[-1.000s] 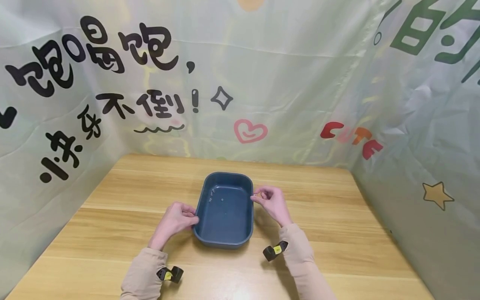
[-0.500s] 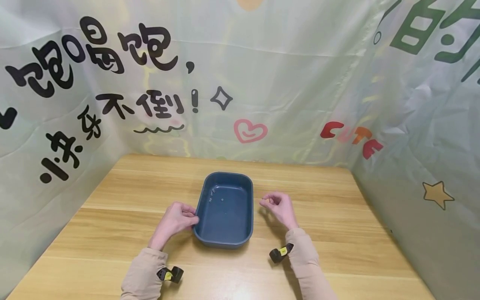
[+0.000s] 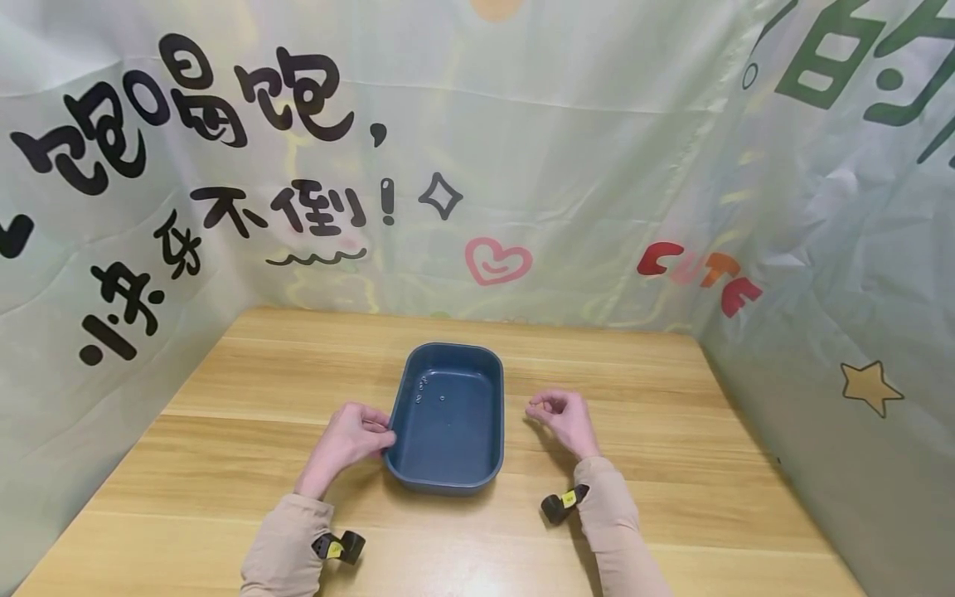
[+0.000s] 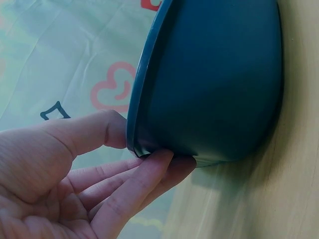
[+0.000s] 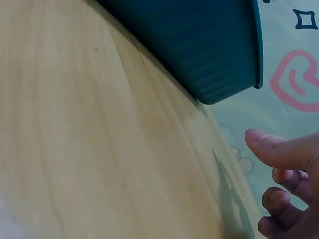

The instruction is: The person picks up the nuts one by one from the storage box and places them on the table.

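Observation:
A deep blue rectangular plastic tub [image 3: 455, 448] with rounded corners stands on the wooden table. Several tiny shiny specks, like water drops, dot its inside floor toward the far left. At the tub's left side my left hand [image 3: 358, 433] grips the rim; in the left wrist view the thumb lies at the rim and the fingers [image 4: 149, 174] reach under it against the outer wall. My right hand [image 3: 563, 417] hovers just right of the tub, apart from it. Its fingers are loosely bent, and in the right wrist view nothing shows between thumb [image 5: 271, 147] and fingers.
A light wooden table [image 3: 694, 464] extends around the tub. Behind it and on both sides hangs a pale printed cloth [image 3: 582, 182] with dark lettering, a pink heart and a star. A small black wrist camera [image 3: 564, 502] is strapped on each sleeve.
My right hand has left the tub's right rim and moved a short way right and nearer to me. My left hand and the tub have stayed in place.

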Action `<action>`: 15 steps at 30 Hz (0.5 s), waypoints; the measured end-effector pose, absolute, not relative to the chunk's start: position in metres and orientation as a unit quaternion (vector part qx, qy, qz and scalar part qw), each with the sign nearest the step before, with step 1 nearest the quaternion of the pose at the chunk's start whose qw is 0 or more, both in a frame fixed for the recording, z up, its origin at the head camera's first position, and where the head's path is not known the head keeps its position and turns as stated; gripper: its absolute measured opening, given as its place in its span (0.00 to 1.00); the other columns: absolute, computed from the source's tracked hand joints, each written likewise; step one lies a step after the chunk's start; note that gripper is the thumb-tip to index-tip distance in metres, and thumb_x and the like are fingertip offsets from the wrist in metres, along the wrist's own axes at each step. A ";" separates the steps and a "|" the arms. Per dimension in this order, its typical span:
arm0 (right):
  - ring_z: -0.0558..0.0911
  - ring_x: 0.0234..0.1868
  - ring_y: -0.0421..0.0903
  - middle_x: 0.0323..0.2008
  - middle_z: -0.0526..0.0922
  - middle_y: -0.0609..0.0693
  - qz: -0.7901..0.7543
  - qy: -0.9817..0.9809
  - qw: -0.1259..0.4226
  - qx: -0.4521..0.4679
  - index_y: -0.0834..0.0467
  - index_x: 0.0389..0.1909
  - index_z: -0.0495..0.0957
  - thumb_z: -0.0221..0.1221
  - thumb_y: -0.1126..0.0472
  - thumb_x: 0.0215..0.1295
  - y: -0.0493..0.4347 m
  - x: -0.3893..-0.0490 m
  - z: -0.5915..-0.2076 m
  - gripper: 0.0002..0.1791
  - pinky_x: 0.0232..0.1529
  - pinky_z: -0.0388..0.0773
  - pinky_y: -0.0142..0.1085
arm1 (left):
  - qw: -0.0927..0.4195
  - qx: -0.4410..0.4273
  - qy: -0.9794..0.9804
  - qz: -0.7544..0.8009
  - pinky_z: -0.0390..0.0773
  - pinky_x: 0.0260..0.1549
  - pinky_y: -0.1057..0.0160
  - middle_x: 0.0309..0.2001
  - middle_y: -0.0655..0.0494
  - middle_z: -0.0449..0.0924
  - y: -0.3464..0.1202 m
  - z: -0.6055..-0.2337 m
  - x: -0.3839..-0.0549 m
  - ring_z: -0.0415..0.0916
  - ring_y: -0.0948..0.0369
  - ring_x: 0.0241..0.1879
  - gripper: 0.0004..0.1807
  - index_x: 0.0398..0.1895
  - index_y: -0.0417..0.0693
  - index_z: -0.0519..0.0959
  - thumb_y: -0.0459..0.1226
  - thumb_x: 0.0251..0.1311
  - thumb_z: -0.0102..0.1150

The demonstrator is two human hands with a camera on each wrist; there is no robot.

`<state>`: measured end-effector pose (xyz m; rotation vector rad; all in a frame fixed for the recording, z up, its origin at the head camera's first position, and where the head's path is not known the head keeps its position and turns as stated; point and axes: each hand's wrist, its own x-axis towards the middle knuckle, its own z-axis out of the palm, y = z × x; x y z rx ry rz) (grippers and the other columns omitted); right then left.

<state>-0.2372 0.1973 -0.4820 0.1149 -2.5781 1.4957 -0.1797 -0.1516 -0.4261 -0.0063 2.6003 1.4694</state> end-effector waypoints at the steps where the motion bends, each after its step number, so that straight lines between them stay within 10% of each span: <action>1: 0.70 0.25 0.35 0.22 0.78 0.49 0.499 -0.862 0.079 0.040 0.63 0.34 0.86 0.72 0.67 0.53 0.198 -0.237 -0.483 0.08 0.30 0.69 0.26 | 0.077 -0.004 0.868 0.491 0.88 0.38 0.57 0.38 0.36 0.88 -0.152 -0.426 -0.180 0.88 0.51 0.36 0.17 0.43 0.28 0.83 0.30 0.48 0.68; 15: 0.86 0.38 0.43 0.38 0.90 0.58 0.475 -0.876 0.049 0.069 0.61 0.34 0.88 0.70 0.68 0.55 0.203 -0.238 -0.489 0.05 0.43 0.79 0.27 | 0.080 -0.010 0.869 0.488 0.88 0.39 0.56 0.38 0.36 0.88 -0.151 -0.427 -0.180 0.88 0.51 0.37 0.18 0.43 0.28 0.83 0.30 0.49 0.68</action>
